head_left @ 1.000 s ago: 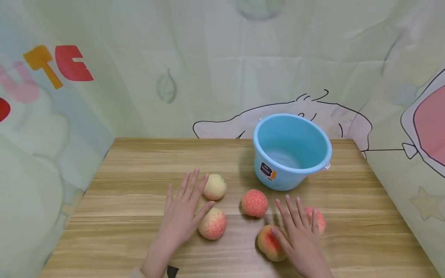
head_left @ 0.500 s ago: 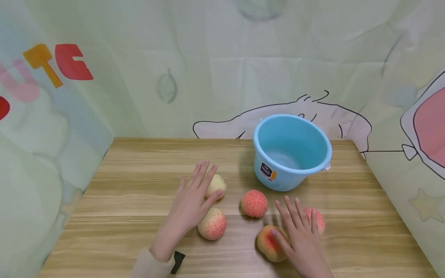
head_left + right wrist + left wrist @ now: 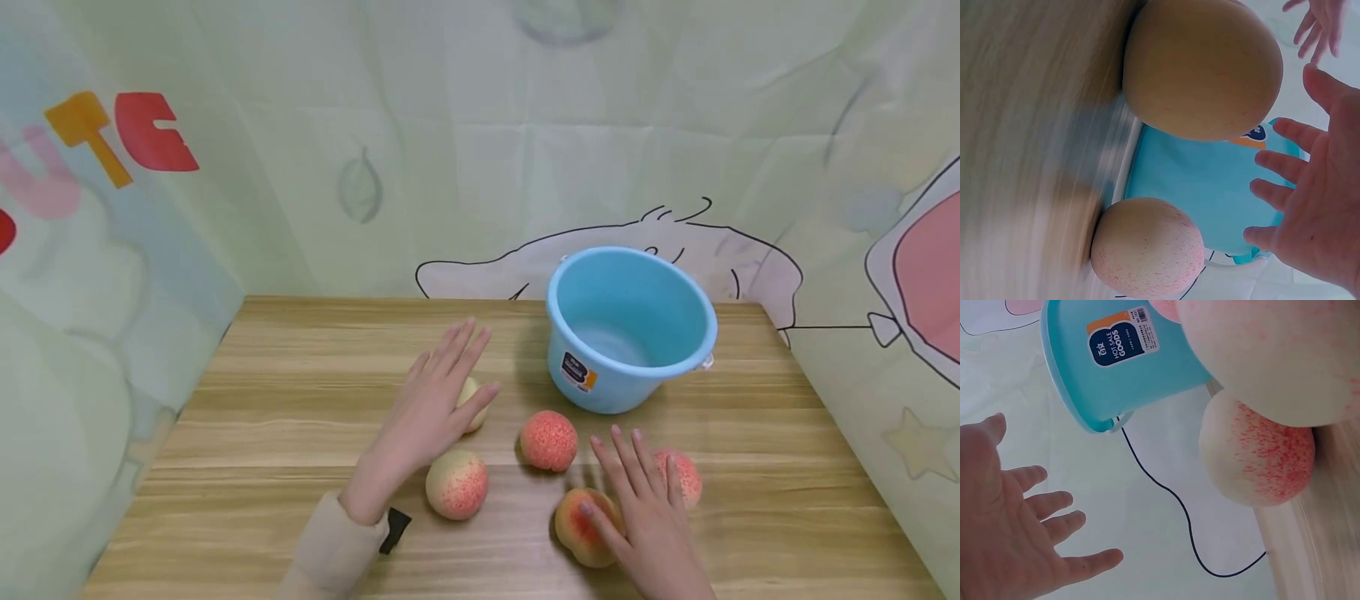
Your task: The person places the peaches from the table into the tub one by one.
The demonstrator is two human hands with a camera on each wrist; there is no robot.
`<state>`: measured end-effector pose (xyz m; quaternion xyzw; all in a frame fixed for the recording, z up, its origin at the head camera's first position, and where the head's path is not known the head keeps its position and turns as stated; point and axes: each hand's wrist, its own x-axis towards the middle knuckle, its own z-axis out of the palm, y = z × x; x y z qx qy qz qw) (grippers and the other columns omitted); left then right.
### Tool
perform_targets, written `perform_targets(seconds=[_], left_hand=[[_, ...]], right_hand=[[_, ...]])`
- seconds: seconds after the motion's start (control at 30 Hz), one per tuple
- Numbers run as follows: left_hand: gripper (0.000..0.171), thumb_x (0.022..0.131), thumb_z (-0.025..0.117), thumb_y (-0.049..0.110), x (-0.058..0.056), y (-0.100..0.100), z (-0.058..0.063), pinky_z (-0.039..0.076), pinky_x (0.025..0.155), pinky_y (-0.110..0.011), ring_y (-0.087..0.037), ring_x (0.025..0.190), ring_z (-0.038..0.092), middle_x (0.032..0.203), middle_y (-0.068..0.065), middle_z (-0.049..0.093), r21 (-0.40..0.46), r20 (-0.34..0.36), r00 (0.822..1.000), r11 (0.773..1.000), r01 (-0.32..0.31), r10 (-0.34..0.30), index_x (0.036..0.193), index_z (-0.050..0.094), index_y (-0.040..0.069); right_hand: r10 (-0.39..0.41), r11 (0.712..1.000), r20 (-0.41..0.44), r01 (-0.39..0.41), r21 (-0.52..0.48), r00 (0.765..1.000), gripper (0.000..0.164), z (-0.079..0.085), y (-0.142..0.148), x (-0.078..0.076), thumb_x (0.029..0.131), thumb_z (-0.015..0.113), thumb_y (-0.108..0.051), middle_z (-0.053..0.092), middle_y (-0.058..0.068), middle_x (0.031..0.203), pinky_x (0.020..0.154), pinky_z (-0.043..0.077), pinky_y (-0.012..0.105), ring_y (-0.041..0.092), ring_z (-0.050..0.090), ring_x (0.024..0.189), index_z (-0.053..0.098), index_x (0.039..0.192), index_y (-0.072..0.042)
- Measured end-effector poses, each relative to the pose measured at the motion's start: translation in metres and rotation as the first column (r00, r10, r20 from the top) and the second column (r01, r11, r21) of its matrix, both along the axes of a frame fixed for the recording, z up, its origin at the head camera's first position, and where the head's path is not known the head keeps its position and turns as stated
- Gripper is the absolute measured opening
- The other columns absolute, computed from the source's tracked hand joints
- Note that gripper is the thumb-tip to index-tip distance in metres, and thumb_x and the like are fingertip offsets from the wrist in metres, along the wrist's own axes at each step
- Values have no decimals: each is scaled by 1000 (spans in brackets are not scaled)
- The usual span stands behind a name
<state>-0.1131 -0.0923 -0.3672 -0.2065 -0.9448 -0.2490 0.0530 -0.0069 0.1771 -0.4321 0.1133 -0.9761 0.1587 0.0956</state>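
Observation:
My left hand (image 3: 431, 396) is held with straight, spread fingers above the table, overlapping a pale peach (image 3: 476, 410) in the head view. Nearer its wrist lies a cream peach with pink speckles (image 3: 457, 485). My right hand (image 3: 647, 512), fingers also spread, hovers between an orange-red peach (image 3: 581, 527) by its thumb and a pink peach (image 3: 684, 477) partly hidden behind its fingers. Between the two hands sits a coral-pink peach (image 3: 550, 441). Both wrist views show the palms holding nothing, the left palm (image 3: 1010, 531) and the right palm (image 3: 1319, 194) raised off the peaches.
A light blue bucket (image 3: 622, 392) with a label stands upright at the back right of the wooden table (image 3: 300, 350); no contents show inside it. Printed cloth (image 3: 465, 183) hangs along the back and both sides. A black strap (image 3: 395, 531) sticks out by the left sleeve.
My left hand has moved forward and to the right, from beside the pale peach to over it, and more sleeve shows. The right hand stays nearly still; the peaches and bucket keep their places.

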Motion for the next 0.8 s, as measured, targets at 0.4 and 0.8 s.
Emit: perform_targets(seconds=[0.4,0.8], left_hand=[[66,95,26,65,-14,15,16,20,119,-54,-15,151,8,162,12,3,88,86,991,991,98,-105,152,1,41],[66,95,31,65,-33,29,25,21,120,-48,-16,150,15,161,12,12,220,161,977,970,99,-136,152,7,41]], right_hand=[[53,998,-40,-53,20,998,74,-7,1,5,86,65,-47,29,4,159,122,-13,29,25,18,149,36,149,-22],[117,993,-138,-114,30,984,86,-15,0,7,74,75,-50,38,8,153,123,-9,28,26,29,143,40,147,-20]])
